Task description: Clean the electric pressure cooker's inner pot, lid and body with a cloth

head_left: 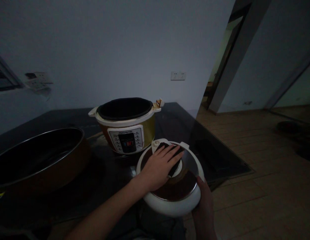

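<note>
The round lid of an electric pressure cooker (190,166), white-rimmed with a dark, glossy top, is held tilted near the counter's front right edge. My left hand (160,166) reaches across and lies over the middle of the lid, fingers extended and pressing on what looks like a black cloth (175,169). The cloth's far side is hidden under the fingers. My right hand (203,200) grips the lid's right rim from below; its fingers are mostly out of sight. Behind the lid stands the pressure cooker body (150,130), uncovered, with a dark pot inside and a control panel in front.
A large brown pan (75,163) with a dark inside sits at the left. Both stand on a glossy black counter (180,115) against a pale wall with a socket plate (178,76). Past the counter's right edge lies a tiled floor (235,143) and a doorway.
</note>
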The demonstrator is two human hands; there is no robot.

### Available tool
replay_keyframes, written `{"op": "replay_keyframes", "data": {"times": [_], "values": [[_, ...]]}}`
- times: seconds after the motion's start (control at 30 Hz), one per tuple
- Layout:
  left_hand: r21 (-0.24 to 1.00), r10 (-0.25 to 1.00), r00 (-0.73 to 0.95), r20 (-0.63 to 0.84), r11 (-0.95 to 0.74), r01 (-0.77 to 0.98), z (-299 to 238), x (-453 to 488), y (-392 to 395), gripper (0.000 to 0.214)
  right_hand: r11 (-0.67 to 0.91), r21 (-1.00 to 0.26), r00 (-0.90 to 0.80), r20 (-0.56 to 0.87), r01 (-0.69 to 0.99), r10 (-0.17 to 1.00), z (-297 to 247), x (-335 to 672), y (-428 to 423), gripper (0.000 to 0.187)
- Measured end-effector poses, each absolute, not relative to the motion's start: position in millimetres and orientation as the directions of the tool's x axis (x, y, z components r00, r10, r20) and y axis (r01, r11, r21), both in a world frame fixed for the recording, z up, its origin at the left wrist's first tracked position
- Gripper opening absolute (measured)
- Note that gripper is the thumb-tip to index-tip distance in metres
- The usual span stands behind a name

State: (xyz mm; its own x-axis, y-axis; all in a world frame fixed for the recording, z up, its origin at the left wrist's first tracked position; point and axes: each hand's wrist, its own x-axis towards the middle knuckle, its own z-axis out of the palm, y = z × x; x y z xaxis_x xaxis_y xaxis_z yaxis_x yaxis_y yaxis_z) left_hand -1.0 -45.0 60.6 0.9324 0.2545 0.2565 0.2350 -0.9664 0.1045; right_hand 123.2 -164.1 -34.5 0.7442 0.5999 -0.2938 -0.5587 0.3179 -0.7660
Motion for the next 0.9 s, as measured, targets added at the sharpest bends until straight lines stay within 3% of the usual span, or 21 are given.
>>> {"op": "replay_keyframes", "data": {"times": [0.13,0.23,0.43,0.57,0.67,0.77,0.9], "values": [[0.118,0.277,0.927,0.251,-0.960,0.255,50.1,-16.6,-54.8,0.105,0.328,-0.753,0.735,-0.290,-0.571,0.613,-30.2,120.7,-163.3,0.061],[0.183,0.332,0.904,0.268,-0.939,0.291,42.5,-27.1,-58.7,0.100,0.325,-0.753,0.730,-0.287,-0.572,0.621,-30.5,121.0,-163.5,0.065],[0.487,0.524,0.778,0.347,-0.809,0.328,30.3,-33.5,-59.3,0.057,0.353,-0.717,0.723,-0.299,-0.601,0.623,-36.4,124.8,-164.5,0.071],[0.712,0.687,0.637,0.349,-0.637,0.296,23.6,-34.4,-44.5,0.052,0.302,-0.742,0.706,-0.309,-0.598,0.637,-34.2,127.0,-167.3,0.087],[0.797,0.785,0.507,0.356,-0.538,0.275,24.2,-36.9,-29.2,0.052,0.270,-0.738,0.684,-0.337,-0.618,0.647,-30.3,127.6,-169.3,0.096],[0.827,0.813,0.452,0.367,-0.507,0.242,30.9,-37.1,-24.7,0.050,0.275,-0.727,0.671,-0.330,-0.630,0.664,-28.2,127.5,-170.4,0.098],[0.869,0.736,0.608,0.298,-0.473,0.146,36.8,-33.0,-36.1,0.048,0.282,-0.719,0.675,-0.340,-0.635,0.655,-29.7,128.0,-172.3,0.101]]}}
